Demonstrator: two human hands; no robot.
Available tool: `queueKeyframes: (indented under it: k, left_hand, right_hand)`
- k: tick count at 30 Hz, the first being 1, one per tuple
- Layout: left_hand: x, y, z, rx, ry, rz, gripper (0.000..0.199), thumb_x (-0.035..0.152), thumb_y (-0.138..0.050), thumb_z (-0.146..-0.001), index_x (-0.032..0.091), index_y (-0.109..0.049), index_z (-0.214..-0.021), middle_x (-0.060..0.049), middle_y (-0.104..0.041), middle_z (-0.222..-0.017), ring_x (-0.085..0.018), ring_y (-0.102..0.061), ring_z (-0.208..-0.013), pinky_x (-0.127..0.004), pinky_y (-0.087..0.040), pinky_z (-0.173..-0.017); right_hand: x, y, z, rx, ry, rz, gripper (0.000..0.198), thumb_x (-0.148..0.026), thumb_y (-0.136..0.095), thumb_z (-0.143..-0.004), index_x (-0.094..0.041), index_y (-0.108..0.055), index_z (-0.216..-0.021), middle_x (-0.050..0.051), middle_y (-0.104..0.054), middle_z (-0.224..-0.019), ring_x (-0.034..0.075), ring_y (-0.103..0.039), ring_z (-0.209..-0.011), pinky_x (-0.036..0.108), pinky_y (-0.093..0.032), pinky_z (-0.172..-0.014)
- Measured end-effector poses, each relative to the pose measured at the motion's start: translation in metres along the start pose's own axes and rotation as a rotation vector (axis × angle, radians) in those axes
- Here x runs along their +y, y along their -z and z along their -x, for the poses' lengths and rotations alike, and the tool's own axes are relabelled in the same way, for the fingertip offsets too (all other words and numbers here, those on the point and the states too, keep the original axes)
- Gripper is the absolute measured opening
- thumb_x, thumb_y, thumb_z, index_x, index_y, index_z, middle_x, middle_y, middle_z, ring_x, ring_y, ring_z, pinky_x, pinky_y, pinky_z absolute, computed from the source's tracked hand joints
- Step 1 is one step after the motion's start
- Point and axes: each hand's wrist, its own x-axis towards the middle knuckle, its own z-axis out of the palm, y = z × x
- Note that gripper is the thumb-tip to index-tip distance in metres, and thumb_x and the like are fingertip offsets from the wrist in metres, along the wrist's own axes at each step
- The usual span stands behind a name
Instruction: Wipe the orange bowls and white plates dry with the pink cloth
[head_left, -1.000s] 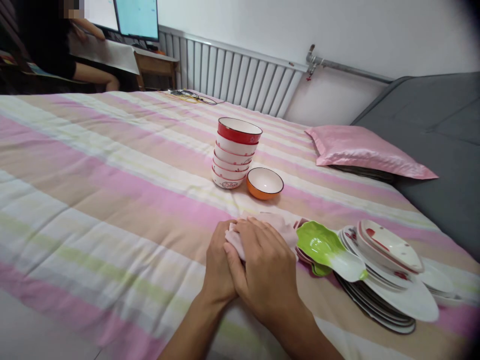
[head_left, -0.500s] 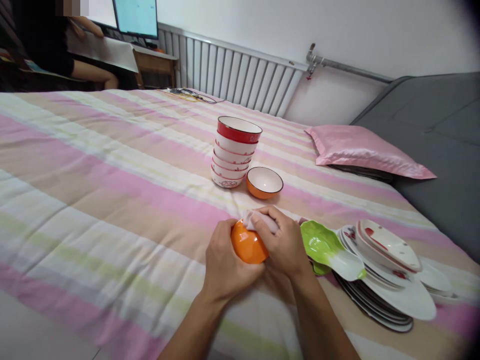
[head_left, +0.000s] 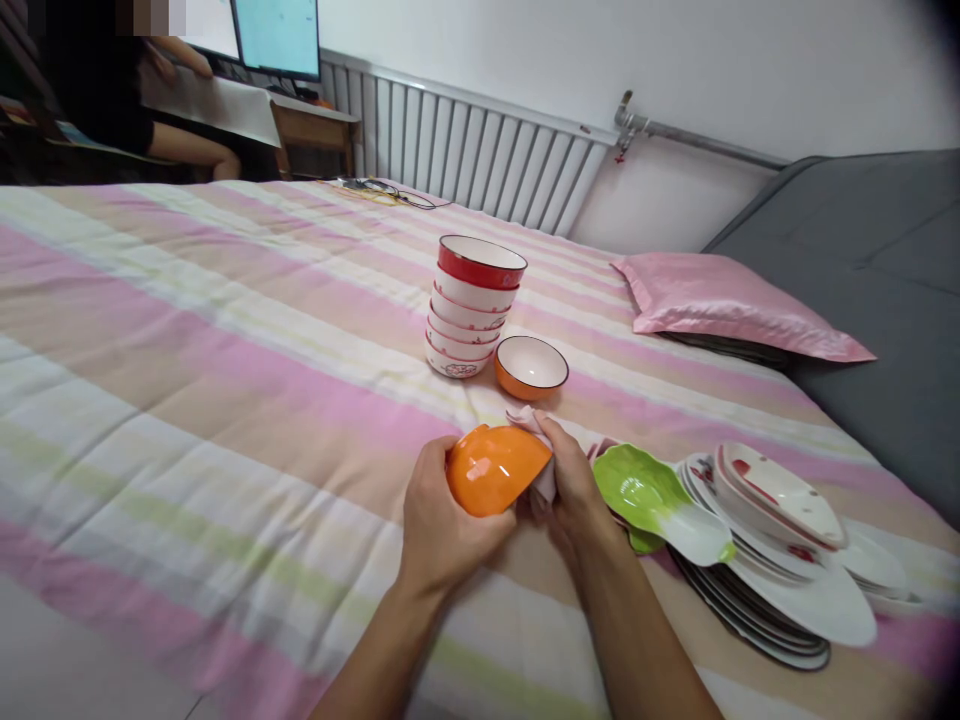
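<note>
An orange bowl point(head_left: 496, 468) is tilted on its side, its glossy outside facing me. My left hand point(head_left: 446, 525) grips it from the left, thumb and fingers around its wall. In my right hand point(head_left: 574, 480) is a pale pink cloth point(head_left: 545, 485), pressed at the bowl's right rim; the fingertips are partly hidden behind it. Just beyond the hands stands a second orange bowl point(head_left: 531, 365), upright with a white inside and dark rim. Beside it rises a stack of white and red bowls point(head_left: 469, 320), the top one with a red band.
To the right lie a green leaf-shaped dish point(head_left: 637, 490) and stacked plates point(head_left: 832, 600) with an oval patterned dish point(head_left: 780, 490) on top. A pink pillow point(head_left: 727, 300) rests by the grey headboard point(head_left: 870, 240). Cables point(head_left: 382, 190) lie at the bed's far edge. A person point(head_left: 97, 100) sits at a desk.
My right hand has drawn the cloth from the bowl's outer surface to its right rim. The bowl has turned, showing more of its orange outside.
</note>
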Motion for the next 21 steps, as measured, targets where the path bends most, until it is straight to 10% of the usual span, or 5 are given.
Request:
queueKeyframes:
  k: [8, 21]
  left_hand:
    - [-0.002, 0.005, -0.007, 0.088, 0.220, 0.124, 0.047, 0.036, -0.070, -0.057, 0.019, -0.053, -0.097, -0.004, -0.063, -0.090, -0.021, -0.061, -0.081, -0.032, -0.049, -0.071]
    - [-0.008, 0.005, -0.009, 0.099, 0.288, 0.193, 0.044, 0.037, -0.070, -0.062, 0.020, -0.053, -0.099, -0.004, -0.064, -0.092, -0.022, -0.062, -0.081, -0.035, -0.051, -0.072]
  right_hand:
    - [-0.011, 0.005, 0.003, -0.005, -0.113, -0.133, 0.039, -0.050, -0.068, -0.073, -0.022, -0.066, -0.100, 0.002, -0.072, -0.100, 0.022, -0.063, -0.104, 0.029, -0.052, -0.084]
    - [-0.023, 0.005, 0.031, -0.058, 0.316, 0.994, 0.100, -0.033, -0.076, -0.062, -0.024, -0.021, -0.145, 0.015, -0.023, -0.154, 0.031, -0.024, -0.142, 0.053, -0.028, -0.111]
